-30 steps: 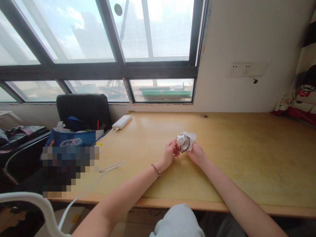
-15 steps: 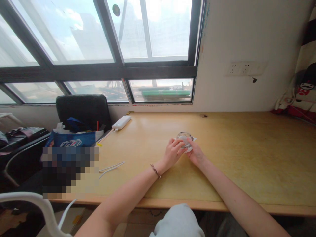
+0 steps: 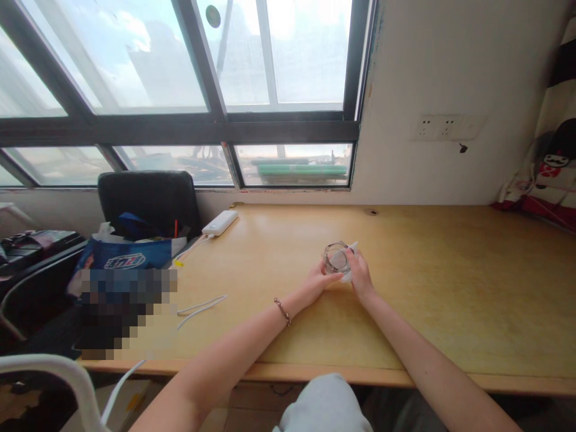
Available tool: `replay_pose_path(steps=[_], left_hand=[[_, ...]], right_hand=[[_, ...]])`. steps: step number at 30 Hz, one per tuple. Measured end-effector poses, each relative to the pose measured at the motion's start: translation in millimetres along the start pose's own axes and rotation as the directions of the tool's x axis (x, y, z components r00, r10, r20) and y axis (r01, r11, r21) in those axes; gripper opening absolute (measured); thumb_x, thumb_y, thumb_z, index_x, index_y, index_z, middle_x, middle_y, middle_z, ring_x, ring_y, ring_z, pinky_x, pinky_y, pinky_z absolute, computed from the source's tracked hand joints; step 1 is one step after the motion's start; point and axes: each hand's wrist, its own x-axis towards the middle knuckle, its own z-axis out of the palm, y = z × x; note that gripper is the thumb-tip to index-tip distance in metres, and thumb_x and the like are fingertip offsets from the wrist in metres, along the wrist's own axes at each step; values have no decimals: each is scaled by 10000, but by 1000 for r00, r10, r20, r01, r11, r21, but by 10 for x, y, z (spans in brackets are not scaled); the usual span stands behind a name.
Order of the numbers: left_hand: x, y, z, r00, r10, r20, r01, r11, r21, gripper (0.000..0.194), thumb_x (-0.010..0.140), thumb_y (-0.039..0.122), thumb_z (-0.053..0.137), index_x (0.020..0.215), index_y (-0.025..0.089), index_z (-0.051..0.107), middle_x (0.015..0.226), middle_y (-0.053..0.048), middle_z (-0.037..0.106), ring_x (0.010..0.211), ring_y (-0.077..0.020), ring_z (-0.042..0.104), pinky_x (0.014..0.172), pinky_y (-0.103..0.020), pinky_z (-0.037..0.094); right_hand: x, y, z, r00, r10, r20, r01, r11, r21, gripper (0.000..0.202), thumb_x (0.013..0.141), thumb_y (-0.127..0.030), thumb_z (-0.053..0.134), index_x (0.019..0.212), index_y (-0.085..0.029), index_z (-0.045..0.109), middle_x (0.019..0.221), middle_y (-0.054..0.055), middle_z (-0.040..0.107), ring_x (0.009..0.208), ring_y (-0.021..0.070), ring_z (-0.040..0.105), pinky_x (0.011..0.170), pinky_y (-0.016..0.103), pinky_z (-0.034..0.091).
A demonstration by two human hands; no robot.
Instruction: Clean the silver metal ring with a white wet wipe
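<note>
Between my hands, above the table (image 3: 432, 288), is a small round clear glass dish (image 3: 333, 252) with a thick rim, tilted so that its round face shows. My left hand (image 3: 320, 281) is closed around its near left side, the thumb along the near edge. My right hand (image 3: 361, 273) is closed on a white tissue (image 3: 347, 278) at the dish's right side, fingers against the glass. Part of the tissue sticks out past those fingers; the rest is hidden by the hand and dish.
A white power bank (image 3: 220, 223) with a cable lies at the table's back left. A white cable loop (image 3: 202, 305) is nearer. Left of the table stand a black chair (image 3: 148, 198) and a blue bag (image 3: 130, 255). Wall sockets (image 3: 436, 127) are behind, a patterned curtain (image 3: 555, 162) right.
My left fingers have moved from over the dish to its left side, with the thumb now along the near edge. The right hand has shifted slightly right and up, and more of the glass shows.
</note>
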Motion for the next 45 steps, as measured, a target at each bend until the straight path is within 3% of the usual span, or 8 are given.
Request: replay_pose_path(steps=[6, 12, 15, 20, 24, 39, 42, 45], left_hand=[[-11, 12, 4, 998, -62, -27, 58, 989, -132, 491, 558, 162, 729, 1020, 111, 569, 999, -103, 603, 965, -229, 529, 884, -338, 365], [-10, 15, -25, 992, -86, -91, 66, 976, -207, 527, 497, 101, 746, 994, 124, 571, 995, -98, 610, 962, -225, 538, 878, -346, 369], [-22, 18, -26, 990, -117, -77, 97, 970, -223, 481, 521, 109, 733, 976, 123, 578, 975, -103, 617, 920, -218, 558, 864, -354, 377], [-16, 38, -8, 992, -121, -40, 109, 969, -223, 513, 507, 66, 724, 998, 116, 586, 989, -100, 613, 924, -215, 556, 871, -336, 376], [-3, 45, 14, 990, -118, -75, 101, 974, -203, 543, 484, 78, 737, 1006, 117, 592, 1021, -100, 605, 954, -232, 546, 878, -342, 377], [51, -59, -105, 953, -48, -300, 31, 998, -59, 336, 611, 308, 686, 879, 113, 627, 824, -69, 639, 716, -162, 571, 706, -283, 426], [48, -41, -166, 926, 55, -373, -1, 990, 142, 273, 674, 375, 618, 764, 119, 648, 736, -43, 631, 676, -159, 550, 662, -264, 417], [11, 28, -180, 929, 234, -286, -85, 888, 451, 208, 719, 324, 580, 815, 161, 666, 817, -45, 631, 793, -192, 549, 738, -278, 406]], right_hand=[[-7, -8, -70, 983, -182, 20, 170, 870, -463, 372, 828, -467, 334, 941, -202, 570, 827, 61, 598, 779, 213, 546, 734, 336, 415], [0, -46, -70, 863, -504, -11, 402, 701, -589, 398, 814, -423, 394, 1126, -202, 505, 1094, 117, 441, 1035, 257, 411, 910, 441, 298], [23, -103, -106, 841, -541, 13, 443, 675, -590, 471, 813, -417, 405, 1238, -212, 401, 1215, 114, 393, 1127, 266, 341, 953, 467, 240], [90, -69, -146, 968, -199, 151, 241, 907, -346, 419, 824, -485, 347, 987, -194, 599, 891, 70, 628, 881, 228, 547, 819, 389, 406], [135, 9, -120, 988, -6, 157, 16, 998, -64, 474, 768, -559, 400, 916, -165, 618, 823, 52, 659, 792, 205, 596, 729, 327, 461], [190, 104, -129, 961, 213, -178, -151, 939, 309, 255, 716, -420, 541, 805, -182, 537, 807, 35, 644, 778, 174, 615, 614, 268, 498], [189, 86, -151, 931, 325, -168, -240, 888, 391, 216, 712, -387, 558, 801, -195, 515, 784, 23, 638, 725, 172, 625, 532, 261, 496], [171, 98, -130, 916, 389, -93, -307, 833, 461, 210, 696, -367, 589, 779, -195, 500, 726, 17, 632, 686, 188, 632, 508, 293, 503]])
